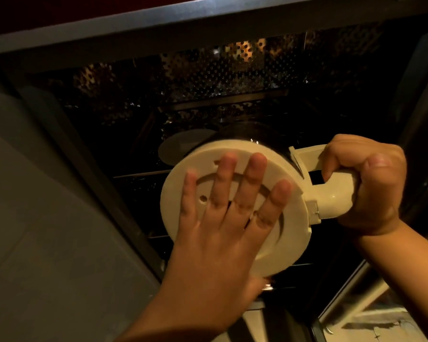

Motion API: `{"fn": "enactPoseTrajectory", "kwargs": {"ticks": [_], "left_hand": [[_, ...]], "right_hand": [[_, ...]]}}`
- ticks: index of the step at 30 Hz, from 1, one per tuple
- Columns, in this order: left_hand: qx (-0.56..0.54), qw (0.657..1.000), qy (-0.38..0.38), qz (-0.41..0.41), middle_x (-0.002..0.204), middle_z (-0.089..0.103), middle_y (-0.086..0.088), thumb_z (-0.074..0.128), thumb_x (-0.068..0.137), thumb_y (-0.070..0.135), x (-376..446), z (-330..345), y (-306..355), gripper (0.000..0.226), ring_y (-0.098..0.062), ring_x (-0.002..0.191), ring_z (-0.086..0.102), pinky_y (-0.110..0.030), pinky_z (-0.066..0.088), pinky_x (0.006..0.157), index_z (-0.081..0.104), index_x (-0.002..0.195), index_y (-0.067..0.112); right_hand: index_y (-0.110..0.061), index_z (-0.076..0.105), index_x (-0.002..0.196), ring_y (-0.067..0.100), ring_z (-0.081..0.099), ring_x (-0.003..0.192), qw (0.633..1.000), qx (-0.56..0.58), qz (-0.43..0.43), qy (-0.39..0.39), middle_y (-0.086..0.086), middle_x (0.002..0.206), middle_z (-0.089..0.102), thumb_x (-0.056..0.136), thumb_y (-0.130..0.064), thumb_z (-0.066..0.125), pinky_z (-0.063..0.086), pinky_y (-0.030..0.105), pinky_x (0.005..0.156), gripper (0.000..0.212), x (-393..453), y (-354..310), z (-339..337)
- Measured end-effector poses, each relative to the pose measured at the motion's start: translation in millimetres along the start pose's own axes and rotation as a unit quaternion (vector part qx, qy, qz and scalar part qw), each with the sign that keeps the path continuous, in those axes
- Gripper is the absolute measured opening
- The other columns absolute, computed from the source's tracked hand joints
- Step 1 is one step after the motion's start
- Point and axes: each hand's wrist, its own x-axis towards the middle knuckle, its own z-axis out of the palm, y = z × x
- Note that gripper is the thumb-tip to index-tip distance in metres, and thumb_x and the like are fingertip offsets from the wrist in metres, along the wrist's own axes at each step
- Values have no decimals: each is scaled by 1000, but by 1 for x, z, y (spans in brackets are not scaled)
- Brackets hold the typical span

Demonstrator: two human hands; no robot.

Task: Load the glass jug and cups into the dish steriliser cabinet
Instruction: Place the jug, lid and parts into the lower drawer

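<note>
Head view: the glass jug (235,193) lies tipped on its side at centre, its cream base facing the camera, in the mouth of the dark steriliser cabinet (208,95). From 6 o'clock the left hand (223,218) presses flat, fingers spread, on that base. At 3 o'clock the right hand (371,183) grips the cream handle (331,193).

Jug (269,169): matt cream plastic base, glossy glass; cabinet (208,77): perforated metal.
</note>
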Motion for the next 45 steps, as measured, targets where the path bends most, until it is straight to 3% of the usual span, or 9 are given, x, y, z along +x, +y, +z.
{"fn": "enactPoseTrajectory", "kwargs": {"ticks": [2,6,10,14,19,25,30,35,45], "left_hand": [[-3,1000,0,11,155,-14,-11,63,74,54,3,2,-8,106,-35,143,-10,-60,-3,112,-3,150,18],[-5,999,-9,47,156,-2,-13,59,76,58,12,-1,-18,99,-34,144,-3,-59,3,113,7,150,18],[-6,998,-11,58,157,2,-13,58,76,59,15,-2,-20,97,-33,144,-1,-58,4,113,9,150,18],[-6,997,-18,71,157,5,-13,60,74,58,20,-4,-22,98,-31,145,1,-58,6,113,12,150,18],[-2,995,-39,88,157,8,-13,57,76,56,25,-9,-26,94,-30,145,4,-56,9,114,15,150,16],[5,991,-70,111,157,9,-13,52,79,60,34,-17,-36,91,-29,145,4,-55,13,114,16,150,16],[1,987,-92,135,158,7,-10,50,79,63,40,-24,-44,91,-27,145,4,-53,14,114,15,150,17],[0,982,-105,154,158,7,-10,48,79,64,46,-29,-50,91,-27,145,5,-51,14,114,16,150,17],[-49,984,-45,166,153,25,-8,43,92,46,43,-31,-55,63,-25,142,21,-45,23,113,27,146,17]], "right_hand": [[-5,46,45,15,38,47,996,-26,5,-81,10,45,40,93,-2,23,26,28,46,53,-47,7,-14],[0,48,45,15,40,46,996,-52,52,-57,14,44,44,70,41,40,28,32,43,48,-57,13,-17],[0,48,46,16,41,45,997,-22,63,-36,17,42,44,81,32,38,28,31,42,48,-66,11,-12],[-4,46,47,24,39,44,991,61,117,1,9,44,40,93,-36,13,28,36,43,65,-65,7,-9],[-12,46,57,29,45,50,994,36,108,-2,8,52,45,88,-71,18,31,41,46,73,-74,7,-10],[-20,48,83,28,52,60,999,4,30,-30,14,70,52,89,-70,17,39,40,51,59,-79,9,-14],[-6,42,105,4,43,78,991,-1,-102,-87,3,93,45,97,-42,41,36,15,73,37,-80,24,-22],[-17,37,123,26,49,93,953,-82,-281,-83,18,111,39,96,-9,51,46,23,82,32,-78,32,-21],[-26,37,125,32,50,96,955,-174,-240,8,16,114,38,97,-14,48,47,30,79,33,-77,17,-12]]}}
